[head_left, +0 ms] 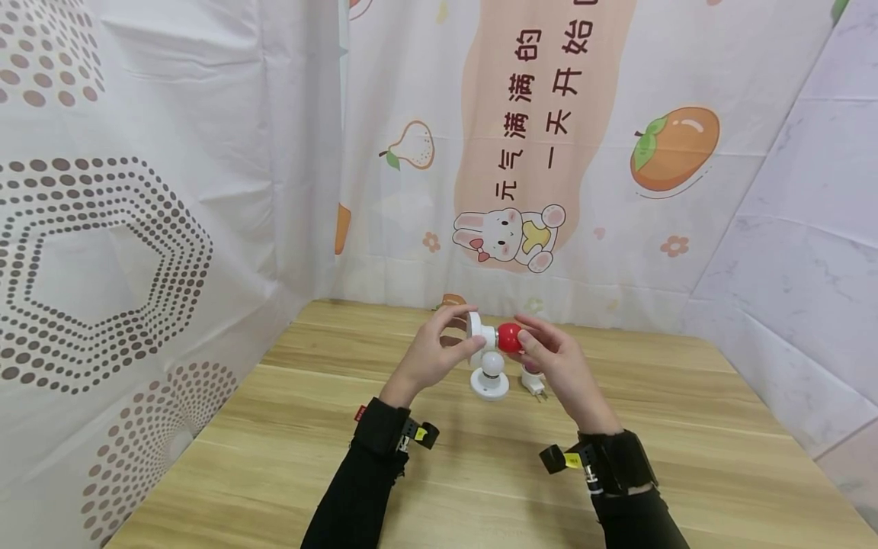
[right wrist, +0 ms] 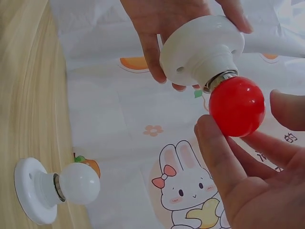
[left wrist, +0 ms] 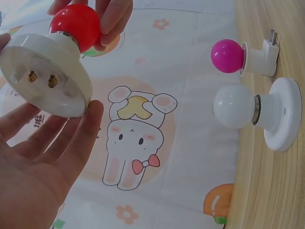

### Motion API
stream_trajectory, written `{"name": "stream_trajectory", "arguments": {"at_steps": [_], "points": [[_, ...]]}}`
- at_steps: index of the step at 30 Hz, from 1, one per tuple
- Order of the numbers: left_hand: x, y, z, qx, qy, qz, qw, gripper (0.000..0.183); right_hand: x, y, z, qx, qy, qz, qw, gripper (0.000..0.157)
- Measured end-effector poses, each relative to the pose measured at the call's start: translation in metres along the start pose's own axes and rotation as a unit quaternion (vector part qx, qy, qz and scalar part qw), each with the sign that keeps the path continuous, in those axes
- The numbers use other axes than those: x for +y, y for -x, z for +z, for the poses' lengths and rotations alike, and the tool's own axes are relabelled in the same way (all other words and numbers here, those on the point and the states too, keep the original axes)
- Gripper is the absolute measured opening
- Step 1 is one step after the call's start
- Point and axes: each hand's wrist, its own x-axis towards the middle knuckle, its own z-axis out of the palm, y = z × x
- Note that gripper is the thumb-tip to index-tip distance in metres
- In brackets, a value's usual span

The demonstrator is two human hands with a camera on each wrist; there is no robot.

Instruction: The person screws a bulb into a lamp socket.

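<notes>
My left hand (head_left: 434, 352) holds a white lamp holder (left wrist: 45, 71) by the rim of its round base, clear of the table. Its underside, with two brass contacts, faces the left wrist camera. A red light bulb (right wrist: 237, 106) sits in the socket, a strip of its metal screw base showing. Around the bulb curve the fingers of my right hand (head_left: 564, 367); in the right wrist view a fingertip (right wrist: 208, 125) is right at its side, with the thumb close on the other side. Both hands are raised above the far part of the table.
Below the hands, a second white lamp holder (head_left: 489, 389) stands on the wooden table (head_left: 453, 488) with a white bulb (head_left: 491, 363). Beside it is a white plug-in socket (left wrist: 259, 61) with a magenta bulb (left wrist: 227, 56). A printed curtain (head_left: 411, 191) hangs behind the table.
</notes>
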Motion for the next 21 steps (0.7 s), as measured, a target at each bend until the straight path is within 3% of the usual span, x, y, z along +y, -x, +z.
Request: {"name": "stream_trajectory", "arguments": {"at_steps": [6, 13, 21], "points": [[0.001, -0.002, 0.000, 0.033, -0.002, 0.001, 0.9994, 0.046, 0.005, -0.004, 0.003, -0.026, -0.050, -0.003, 0.998, 0.057], [0.002, -0.002, 0.001, 0.053, 0.004, 0.001, 0.9986, 0.045, 0.015, -0.006, 0.010, -0.061, -0.034, 0.005, 0.998, 0.054], [0.001, -0.003, 0.003, 0.040, 0.035, 0.000, 0.9986, 0.043, 0.018, -0.006, 0.025, -0.087, -0.064, 0.012, 0.994, 0.053]]}}
